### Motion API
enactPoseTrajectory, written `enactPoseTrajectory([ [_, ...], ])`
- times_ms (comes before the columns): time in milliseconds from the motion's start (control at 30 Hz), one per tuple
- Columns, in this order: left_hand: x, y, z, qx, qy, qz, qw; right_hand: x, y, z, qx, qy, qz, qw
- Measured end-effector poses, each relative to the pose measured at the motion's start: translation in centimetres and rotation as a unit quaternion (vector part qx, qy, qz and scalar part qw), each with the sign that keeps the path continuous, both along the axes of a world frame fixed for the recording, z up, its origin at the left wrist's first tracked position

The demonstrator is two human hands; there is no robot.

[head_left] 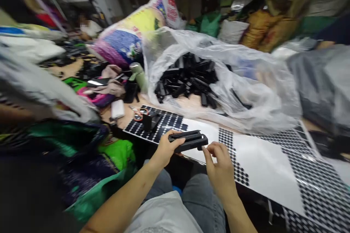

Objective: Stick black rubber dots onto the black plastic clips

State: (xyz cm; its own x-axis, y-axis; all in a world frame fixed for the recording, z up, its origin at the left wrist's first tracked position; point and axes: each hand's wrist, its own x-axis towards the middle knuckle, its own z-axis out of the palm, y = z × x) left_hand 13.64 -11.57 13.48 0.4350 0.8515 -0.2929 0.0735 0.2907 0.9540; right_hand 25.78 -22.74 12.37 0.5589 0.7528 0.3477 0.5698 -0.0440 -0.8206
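Plastic bag (257, 105): open around black pieces (188, 76)
Dotted sheets (322, 178): bag's near side
Left hand (166, 149): closed on black casing (188, 142)
Right hand (221, 162): half-curled at black casing's end; cannot tell if gripping
Black casing: nearer than bag

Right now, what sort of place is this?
Likely a small workshop or hand-assembly bench: a clear plastic bag of black parts, sheets of round black stickers or pads, and scissors beside them.
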Motion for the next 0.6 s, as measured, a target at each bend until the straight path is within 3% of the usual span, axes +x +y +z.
enactPoseTrajectory([
  [67,-3.1,0.5,1.4,0.121,0.080,0.073,0.987,-1.8,0.2,0.6,0.043,-0.002,0.084,0.996],
  [100,-5.2,0.7,2.3,0.194,0.138,0.123,0.963,-2.6,0.3,0.9,0.062,0.004,0.120,0.991],
  [133,-7.5,1.0,3.3,0.267,0.205,0.179,0.925,-3.2,0.3,1.2,0.080,0.013,0.143,0.986],
  [200,-12.8,1.6,5.3,0.381,0.345,0.290,0.807,-3.9,0.5,1.5,0.102,0.036,0.149,0.983],
  [267,-18.3,2.7,6.8,0.410,0.460,0.380,0.690,-4.1,0.8,1.4,0.098,0.063,0.136,0.984],
  [300,-20.9,3.3,7.2,0.398,0.499,0.407,0.654,-4.1,0.9,1.3,0.087,0.079,0.133,0.984],
  [333,-23.1,4.0,7.4,0.374,0.527,0.419,0.637,-4.0,1.0,1.1,0.074,0.095,0.134,0.984],
  [400,-26.1,5.4,7.3,0.296,0.569,0.376,0.669,-3.8,1.0,0.6,0.054,0.125,0.140,0.981],
  [467,-26.7,6.2,7.0,0.245,0.589,0.328,0.696,-3.4,0.9,0.0,0.041,0.148,0.136,0.979],
  [533,-24.7,6.3,6.7,0.281,0.581,0.343,0.682,-3.1,0.7,-0.5,0.026,0.161,0.119,0.979],
  [600,-20.4,5.8,6.3,0.380,0.525,0.374,0.664,-2.7,0.7,-0.9,0.007,0.174,0.096,0.980],
])
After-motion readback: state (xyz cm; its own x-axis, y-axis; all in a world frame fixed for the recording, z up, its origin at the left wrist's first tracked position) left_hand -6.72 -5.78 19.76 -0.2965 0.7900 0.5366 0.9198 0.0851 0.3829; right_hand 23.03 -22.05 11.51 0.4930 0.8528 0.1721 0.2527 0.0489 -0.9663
